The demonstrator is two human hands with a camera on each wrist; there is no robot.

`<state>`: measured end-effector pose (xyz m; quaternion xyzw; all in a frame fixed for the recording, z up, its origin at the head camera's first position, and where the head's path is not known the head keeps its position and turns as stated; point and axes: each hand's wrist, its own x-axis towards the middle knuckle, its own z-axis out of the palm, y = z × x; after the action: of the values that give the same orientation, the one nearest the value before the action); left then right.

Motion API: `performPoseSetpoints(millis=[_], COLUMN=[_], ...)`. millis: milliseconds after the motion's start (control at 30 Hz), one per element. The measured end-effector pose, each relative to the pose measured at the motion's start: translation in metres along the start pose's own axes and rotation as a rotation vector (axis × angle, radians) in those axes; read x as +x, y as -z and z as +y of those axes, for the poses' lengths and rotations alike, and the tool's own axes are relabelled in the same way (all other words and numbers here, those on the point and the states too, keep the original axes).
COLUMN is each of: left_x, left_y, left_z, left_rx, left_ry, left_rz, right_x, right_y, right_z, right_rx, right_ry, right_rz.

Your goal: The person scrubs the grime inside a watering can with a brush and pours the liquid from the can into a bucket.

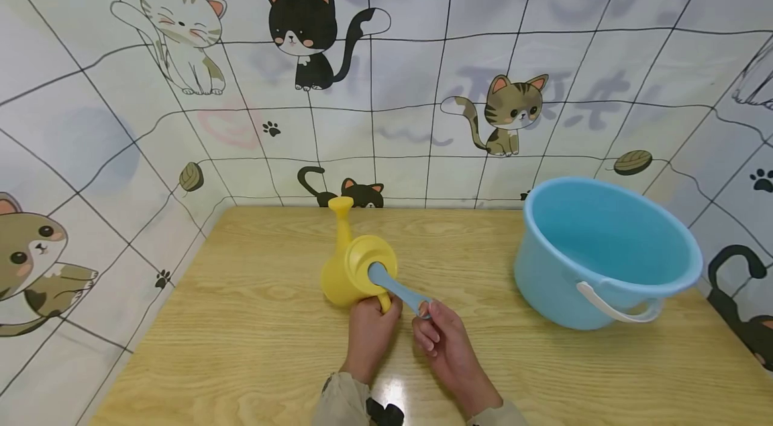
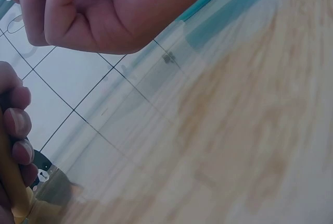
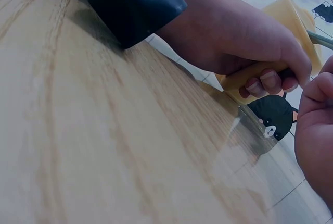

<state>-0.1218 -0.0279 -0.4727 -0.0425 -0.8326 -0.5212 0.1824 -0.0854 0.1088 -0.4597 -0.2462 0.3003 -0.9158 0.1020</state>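
Observation:
A yellow toy watering can (image 1: 341,282) is in the middle of the head view, its spout pointing to the back. My left hand (image 1: 370,335) grips its handle; in the right wrist view the fingers (image 3: 269,79) curl round the yellow handle. My right hand (image 1: 448,349) pinches the end of a blue stick-like tool (image 1: 401,291), perhaps a small shovel. The tool's other end is inside the can's round top opening, so its shape there is hidden. In the left wrist view, the right hand (image 2: 104,13) is curled near the top edge.
To the right on the wooden table (image 1: 253,345) stands a large light-blue bucket (image 1: 555,278) with a white handle (image 1: 616,308) hanging at its front. Walls with a cat-and-grid print (image 1: 410,131) enclose the table at the back and both sides.

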Motion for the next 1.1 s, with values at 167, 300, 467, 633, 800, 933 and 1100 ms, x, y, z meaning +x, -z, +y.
performPoseSetpoints(millis=[167,300,467,633,800,933,1100], left_x=[0.0,0.0005,0.0008,0.0006,0.0015,0.0014,0.0012], left_y=[0.0009,0.0015,0.002,0.0018,0.001,0.0005,-0.0003], left_z=[0.0018,0.0024,0.0029,0.0023,0.0017,0.0017,-0.0002], left_rx=[0.012,0.018,0.008,-0.013,-0.028,-0.053,-0.079], left_ry=[-0.01,-0.021,0.004,0.023,0.005,-0.004,-0.01], left_rz=[-0.001,0.003,-0.006,0.015,0.056,0.078,0.098], right_x=[-0.0003,0.0004,0.001,0.0009,0.0008,0.0004,0.0008], right_y=[-0.0002,-0.0002,0.0002,0.0004,0.0021,0.0037,0.0043], right_z=[0.0,0.0005,0.0008,0.0014,0.0008,-0.0004,-0.0021], right_rx=[-0.008,-0.006,-0.003,-0.005,0.0,0.03,0.059], right_ry=[0.004,0.011,0.013,0.01,-0.01,-0.024,-0.019], right_rz=[-0.004,-0.023,-0.031,-0.031,-0.02,-0.025,-0.021])
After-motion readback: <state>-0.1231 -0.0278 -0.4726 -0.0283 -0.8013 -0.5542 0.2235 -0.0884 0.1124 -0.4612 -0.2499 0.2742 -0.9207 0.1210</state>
